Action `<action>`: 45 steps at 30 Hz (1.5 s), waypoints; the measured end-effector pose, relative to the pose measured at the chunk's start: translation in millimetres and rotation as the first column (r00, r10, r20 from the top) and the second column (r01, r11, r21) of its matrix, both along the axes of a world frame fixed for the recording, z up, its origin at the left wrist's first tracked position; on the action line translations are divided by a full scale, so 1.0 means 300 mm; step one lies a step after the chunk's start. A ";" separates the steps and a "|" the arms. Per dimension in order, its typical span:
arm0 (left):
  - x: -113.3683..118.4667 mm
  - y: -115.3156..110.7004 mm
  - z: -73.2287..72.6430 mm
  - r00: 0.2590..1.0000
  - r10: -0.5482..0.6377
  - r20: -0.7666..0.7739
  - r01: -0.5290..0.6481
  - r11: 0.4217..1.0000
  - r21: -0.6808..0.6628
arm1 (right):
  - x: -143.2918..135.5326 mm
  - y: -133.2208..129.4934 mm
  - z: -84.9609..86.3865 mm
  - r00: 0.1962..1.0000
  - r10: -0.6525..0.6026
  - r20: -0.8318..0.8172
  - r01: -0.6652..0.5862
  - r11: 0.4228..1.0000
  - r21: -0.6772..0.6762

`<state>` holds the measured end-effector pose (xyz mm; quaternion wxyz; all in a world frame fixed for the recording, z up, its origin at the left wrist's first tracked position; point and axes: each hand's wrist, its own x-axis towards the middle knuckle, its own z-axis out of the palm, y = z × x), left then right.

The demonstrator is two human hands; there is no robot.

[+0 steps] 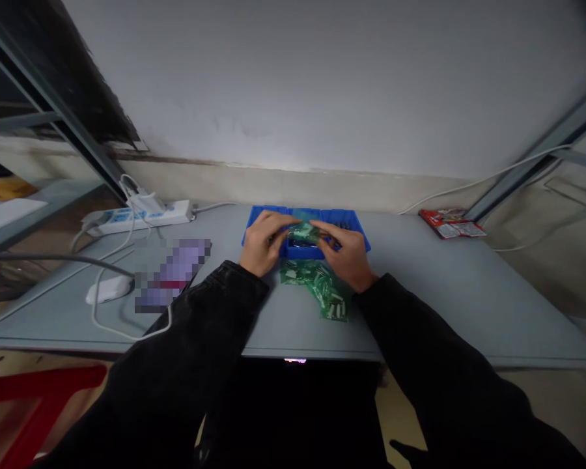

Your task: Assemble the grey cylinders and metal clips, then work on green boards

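Observation:
Between my two hands is a small green plastic bag (303, 230) with pale pieces inside. My left hand (265, 242) pinches its left side, and my right hand (346, 251) grips the right side with thumb and forefinger. Behind and below the bag stand blue bins (364, 242) in a row; dark small parts show in the right one, while my hands hide much of the others. On the table just in front of the bins lie more green bags (333, 296), with small whitish and metallic cylindrical pieces visible through the plastic.
To the left are a white power strip (170, 213) with plugs, a phone (176, 273) with a blurred screen, a white case-like object (110, 290) and loose cables. A red snack packet (452, 223) lies at the back right. Metal posts (517, 156) flank the table.

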<state>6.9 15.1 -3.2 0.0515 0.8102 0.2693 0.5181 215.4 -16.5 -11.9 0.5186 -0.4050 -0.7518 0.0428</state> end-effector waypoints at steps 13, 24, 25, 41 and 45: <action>-0.121 0.125 0.010 0.872 0.490 0.004 -0.484 0.863 -0.146 | 0.037 0.013 0.035 0.983 -0.029 -0.179 -0.001 0.986 -0.165; -0.199 0.253 -0.033 0.796 0.563 -0.220 -0.600 0.783 -0.166 | -0.008 -0.015 0.030 0.868 0.235 0.437 -0.158 0.966 -0.206; -0.198 0.250 -0.035 0.806 0.546 -0.229 -0.581 0.803 -0.134 | -0.012 -0.022 0.031 0.838 0.213 0.503 -0.125 0.971 -0.204; -0.141 0.134 0.034 0.907 0.354 -0.229 -0.363 0.932 0.001 | -0.040 -0.059 0.035 0.687 0.301 0.661 -0.188 0.953 -0.239; -0.087 0.052 0.064 0.969 0.146 -0.200 -0.148 0.989 0.008 | -0.040 -0.056 0.026 0.814 0.202 0.544 -0.185 0.979 -0.086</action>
